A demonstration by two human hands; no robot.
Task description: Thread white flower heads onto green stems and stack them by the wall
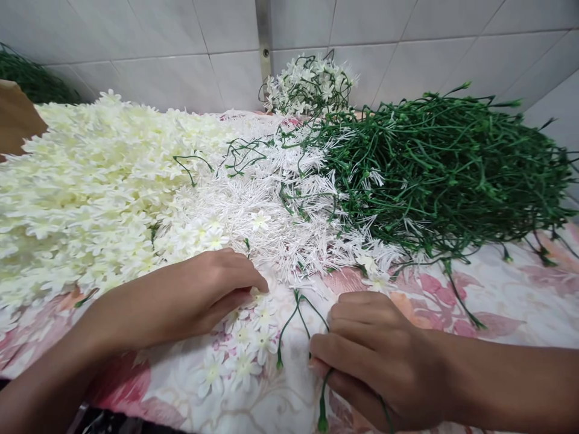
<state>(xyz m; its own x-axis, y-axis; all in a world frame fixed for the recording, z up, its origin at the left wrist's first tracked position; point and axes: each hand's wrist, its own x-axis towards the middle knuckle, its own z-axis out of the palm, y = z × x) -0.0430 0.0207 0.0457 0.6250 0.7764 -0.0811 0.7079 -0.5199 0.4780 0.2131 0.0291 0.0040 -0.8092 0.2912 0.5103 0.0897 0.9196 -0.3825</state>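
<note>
My right hand (375, 355) is closed, thumb and fingers pinching a green plastic flower stem (296, 313). The stem's thin branches fork out to the left of the hand and below it, with small green buds at their ends. My left hand (217, 295) has its fingers bent and pressed together over a small group of loose white artificial flowers (244, 364). Its fingertips are partly hidden, so I cannot make out what they hold. Between the hands and the wall lies a spread of thin white artificial stamens (257, 208).
A large heap of cream-white artificial flowers (90, 193) fills the left. At the right is a thick pile of green stems (443, 169). Assembled white flower sprays (312, 87) stand against the tiled wall (163, 36). A floral cloth (534, 307) lies underneath.
</note>
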